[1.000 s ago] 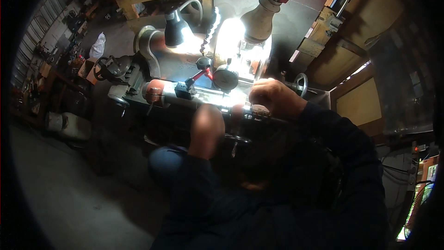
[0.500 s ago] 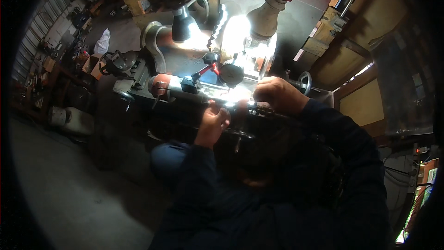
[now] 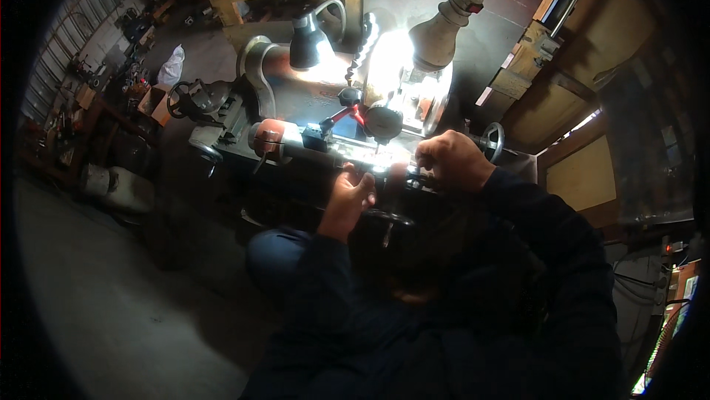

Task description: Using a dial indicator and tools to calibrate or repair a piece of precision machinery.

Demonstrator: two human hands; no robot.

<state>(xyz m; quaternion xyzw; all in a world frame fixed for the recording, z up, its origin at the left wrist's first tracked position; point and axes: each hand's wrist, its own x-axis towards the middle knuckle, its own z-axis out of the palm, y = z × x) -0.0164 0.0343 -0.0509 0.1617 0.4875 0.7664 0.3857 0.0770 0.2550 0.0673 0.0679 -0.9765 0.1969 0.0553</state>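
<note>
My left hand (image 3: 349,199) is at the front edge of a lit machine bed (image 3: 296,150), its thumb apart from the fingers and nothing visible between them. To its right, my right hand (image 3: 452,160) is closed, knuckles up, at the right end of the lit work area; what its fingers grip is hidden. Between and beyond my hands stands a round dial gauge (image 3: 384,120), seen from behind or at a slant. A red jointed arm (image 3: 342,113) carries it from a dark block-shaped base (image 3: 316,137). Glare washes out the surface under the gauge.
A black lamp (image 3: 307,48) and a beige lamp (image 3: 438,34) shine over the machine. Handwheels sit at left (image 3: 177,99) and right (image 3: 492,141). A reddish cylinder with a lever (image 3: 269,139) is left of the base. Wooden panels (image 3: 580,170) stand at right.
The whole view has shifted slightly, so the machine and lamps appear a little further right and lower. Both hands keep nearly the same places at the machine.
</note>
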